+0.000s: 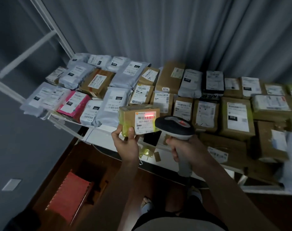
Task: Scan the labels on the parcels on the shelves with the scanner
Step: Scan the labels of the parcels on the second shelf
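My left hand (126,144) grips a small brown cardboard parcel (127,117) with yellow-green tape, lifted above the shelf's front edge. Its white label (145,121) faces me, and a red scan line glows across the barcode. My right hand (183,147) holds the grey handle of the scanner (174,125), whose dark head points at that label from the right. Behind them, several parcels lie label-up on the white shelf (98,135): grey mailers, brown boxes and a pink bag (80,107).
A grey curtain hangs behind the shelf. The white shelf frame (41,40) rises at the left. Below the shelf lie a red box (70,195) and scraps of yellow tape (147,152). More parcels are stacked at the right edge. My feet show on the dark floor.
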